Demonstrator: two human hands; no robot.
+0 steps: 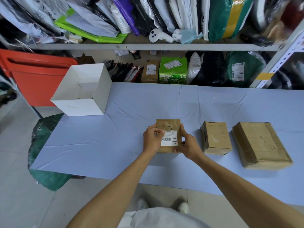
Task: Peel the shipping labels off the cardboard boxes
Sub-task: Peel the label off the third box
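**Label pinched at one corner on the small carton**

A metal shelving rack [148, 46] fills the view beyond the small carton [167, 125], crammed with plastic mailer bags. A white controller [158, 36] lies on its upper shelf and a green printed box [172, 69] stands on the lower one. The table [139, 102] under the small carton is covered in a creased pale blue cloth. Its near edge ends short of the person's shoes, and grey floor tiles show below.

Beyond the small carton to the left stands a red bin [37, 79], cut off by the frame. A dark green sack [44, 129] sits to the carton's left, partly hidden under the cloth. An open white box [82, 106] stands on the table's far left corner.

Well to the right of the small carton lies a large cardboard box [259, 143], taped and scuffed. A medium cardboard box [216, 137] lies between the two.

The small carton is brown, with dark torn patches on its top face. Whether it rests on the cloth or is lifted cannot be told.

The shipping label [169, 140] is white, with a barcode and the letters MX and MXRC 03, and covers the carton's near half. Its finer print is too small to read.

The right hand [189, 143] grips the carton's right side with curled fingers. The left hand [150, 139] pinches the label's upper left corner between thumb and fingertips.
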